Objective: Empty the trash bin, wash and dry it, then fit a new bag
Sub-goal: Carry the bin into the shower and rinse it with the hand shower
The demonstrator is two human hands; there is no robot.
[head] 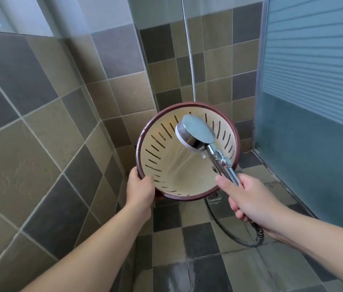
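Fingers of left hand (140, 187) curl around bin (187, 151) rim; right hand (248, 200) grips spraying shower head (197, 131).

bin (166, 157) outside hidden, hose (189, 60) top cropped

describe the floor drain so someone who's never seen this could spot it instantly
Start at the tiled shower floor, in the corner by the frosted glass door. Just under the lower rim of the trash bin sits the floor drain. It is the only small square metal grate among flat tiles.
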